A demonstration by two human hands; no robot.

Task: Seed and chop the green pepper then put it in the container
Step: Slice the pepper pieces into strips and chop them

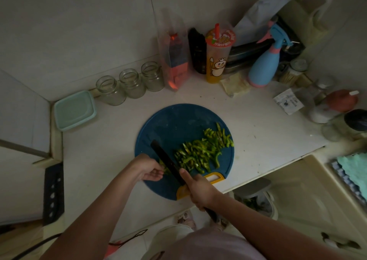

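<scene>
A round blue cutting board (170,124) with a yellow handle lies on the white counter. A heap of green pepper strips (200,150) covers its right half. My right hand (198,190) grips the handle of a dark-bladed knife (164,157), whose blade stands on the board left of the strips. My left hand (149,169) holds a small remaining piece of green pepper (165,168) against the board, right beside the blade. A pale green container (74,110) sits on the counter at the far left, apart from the board.
Three glass jars (131,82) stand behind the board. A plastic cup with a straw (217,57), a blue spray bottle (264,67) and other bottles crowd the back right. The counter edge runs to the right of the board, with a bin (256,198) below it.
</scene>
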